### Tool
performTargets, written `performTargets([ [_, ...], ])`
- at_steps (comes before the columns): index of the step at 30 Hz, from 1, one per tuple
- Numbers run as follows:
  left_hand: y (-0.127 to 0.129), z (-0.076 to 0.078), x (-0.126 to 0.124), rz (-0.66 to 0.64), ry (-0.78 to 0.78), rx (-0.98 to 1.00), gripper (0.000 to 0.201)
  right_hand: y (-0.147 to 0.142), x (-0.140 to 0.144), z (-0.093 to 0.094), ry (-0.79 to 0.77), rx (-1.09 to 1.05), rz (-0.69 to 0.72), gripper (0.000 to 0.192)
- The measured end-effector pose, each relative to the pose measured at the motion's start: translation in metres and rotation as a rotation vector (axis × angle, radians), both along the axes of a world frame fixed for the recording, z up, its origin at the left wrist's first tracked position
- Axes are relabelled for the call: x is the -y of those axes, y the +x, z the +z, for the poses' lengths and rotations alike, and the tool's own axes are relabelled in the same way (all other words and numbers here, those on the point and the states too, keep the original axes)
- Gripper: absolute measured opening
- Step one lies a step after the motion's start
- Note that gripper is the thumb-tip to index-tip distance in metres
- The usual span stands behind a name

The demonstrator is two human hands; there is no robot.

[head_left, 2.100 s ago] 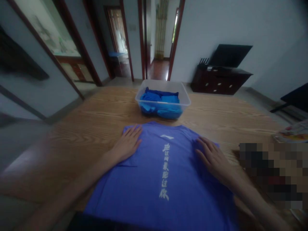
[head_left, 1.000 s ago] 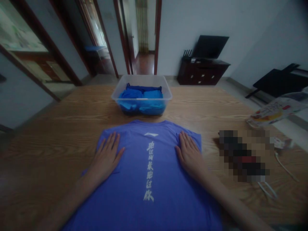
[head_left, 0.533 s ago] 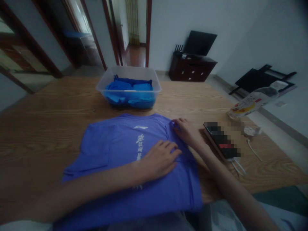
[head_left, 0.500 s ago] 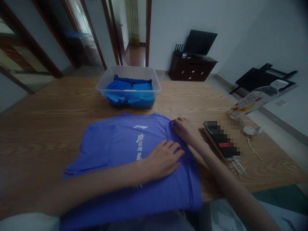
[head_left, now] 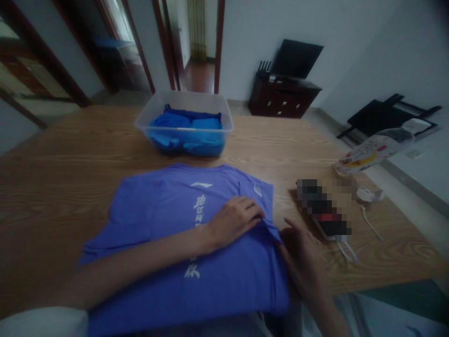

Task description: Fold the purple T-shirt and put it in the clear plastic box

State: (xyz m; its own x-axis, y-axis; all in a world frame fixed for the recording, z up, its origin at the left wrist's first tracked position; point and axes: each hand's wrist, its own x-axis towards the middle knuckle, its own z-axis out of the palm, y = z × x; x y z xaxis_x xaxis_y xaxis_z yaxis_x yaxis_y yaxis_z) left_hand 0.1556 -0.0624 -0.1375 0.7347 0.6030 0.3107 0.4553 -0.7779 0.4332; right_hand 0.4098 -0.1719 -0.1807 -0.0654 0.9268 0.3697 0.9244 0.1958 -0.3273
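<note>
a purple-blue printed cotton t-shirt [head_left: 164, 220] lies spread in the lower centre of the frame on the wooden tabletop [head_left: 70, 159]. the left hand [head_left: 233, 220] presses flat and open on its folded right side; the right hand [head_left: 303, 262], fingers loosely open, rests at the shirt's right edge, gripping nothing clearly. if the left palm slips, the fold could spring back open.

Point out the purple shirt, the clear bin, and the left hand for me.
purple shirt [head_left: 154, 215]: head view, on its flat back panel.
clear bin [head_left: 182, 97]: head view, on its far rim.
left hand [head_left: 233, 220]: head view, on the back of the hand.
</note>
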Motion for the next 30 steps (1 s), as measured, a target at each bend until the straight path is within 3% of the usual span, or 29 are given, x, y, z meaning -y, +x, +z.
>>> performTargets([
  [4, -0.003, -0.004, 0.008, -0.086, 0.091, -0.065, 0.015, 0.0, -0.003, 0.007, 0.117, 0.121, 0.157, 0.025],
  [10, -0.012, 0.007, 0.018, -0.155, 0.067, -0.195, 0.016, 0.011, 0.005, 0.011, 0.085, 0.179, 0.224, 0.032],
  [14, -0.015, 0.014, 0.014, -0.072, -0.032, -0.146, 0.035, 0.007, 0.004, 0.013, 0.065, 0.169, 0.271, 0.055],
  [17, -0.017, 0.012, 0.011, 0.006, -0.082, -0.132, 0.036, -0.002, -0.002, 0.017, -0.011, 0.176, 0.39, 0.07],
  [26, -0.025, -0.028, 0.025, 0.16, 0.025, -0.25, 0.062, 0.003, -0.012, 0.013, -0.126, 0.281, 0.466, 0.071],
  [30, -0.05, -0.009, 0.034, 0.231, 0.028, -0.245, 0.069, -0.011, -0.029, 0.02, -0.089, 0.219, 0.469, 0.067],
])
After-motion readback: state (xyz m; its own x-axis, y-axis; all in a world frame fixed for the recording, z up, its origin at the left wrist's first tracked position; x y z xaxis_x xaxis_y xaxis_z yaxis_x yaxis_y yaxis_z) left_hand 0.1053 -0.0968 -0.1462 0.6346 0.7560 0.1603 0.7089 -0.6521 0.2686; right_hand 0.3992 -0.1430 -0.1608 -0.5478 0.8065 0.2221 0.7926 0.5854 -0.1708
